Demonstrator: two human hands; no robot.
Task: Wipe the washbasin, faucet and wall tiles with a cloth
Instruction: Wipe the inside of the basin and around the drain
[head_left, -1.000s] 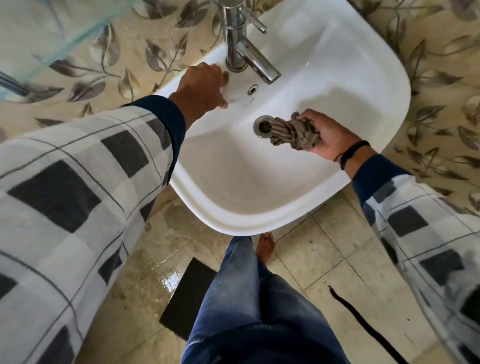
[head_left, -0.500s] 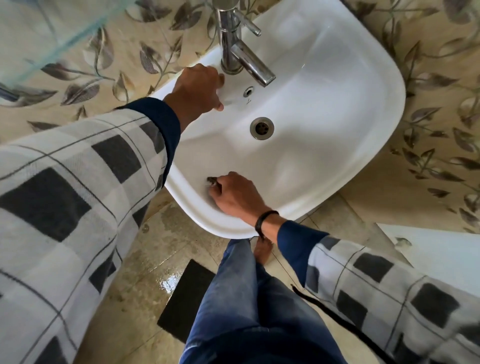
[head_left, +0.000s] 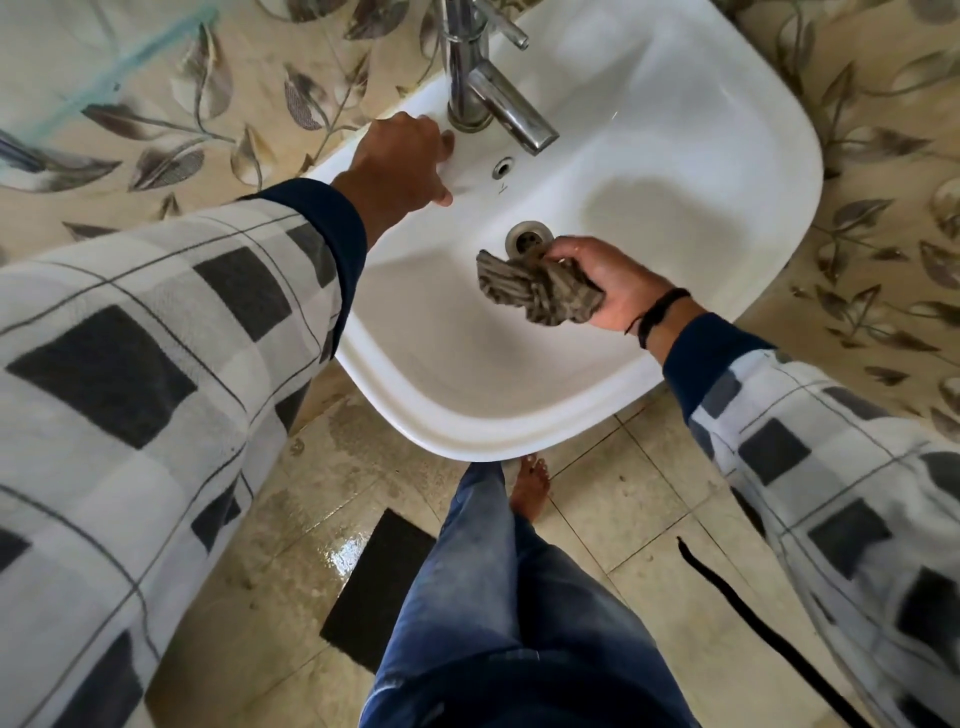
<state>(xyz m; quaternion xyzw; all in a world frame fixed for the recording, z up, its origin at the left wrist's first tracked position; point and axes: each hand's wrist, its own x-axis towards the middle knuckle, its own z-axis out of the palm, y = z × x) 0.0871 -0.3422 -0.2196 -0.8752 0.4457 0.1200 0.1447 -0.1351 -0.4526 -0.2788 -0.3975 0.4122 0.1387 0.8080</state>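
A white washbasin (head_left: 727, 171) hangs on a wall of leaf-patterned tiles (head_left: 171, 135). A chrome faucet (head_left: 498, 98) stands at its back rim, spout pointing over the bowl. My right hand (head_left: 618, 283) grips a crumpled grey-brown cloth (head_left: 540, 291) inside the bowl, just in front of the drain (head_left: 527, 236). My left hand (head_left: 405, 161) rests on the basin's back left rim beside the faucet base, fingers curved over the edge and holding nothing.
Beige floor tiles (head_left: 623, 499) lie below, wet in a patch near a dark mat (head_left: 379, 587). My leg in blue jeans and a bare foot (head_left: 530, 483) stand under the basin's front edge. A black strap (head_left: 753, 613) lies on the floor at right.
My right hand has carried the cloth from the basin's front left inner wall back to the middle of the bowl by the drain. My left hand has stayed on the rim.
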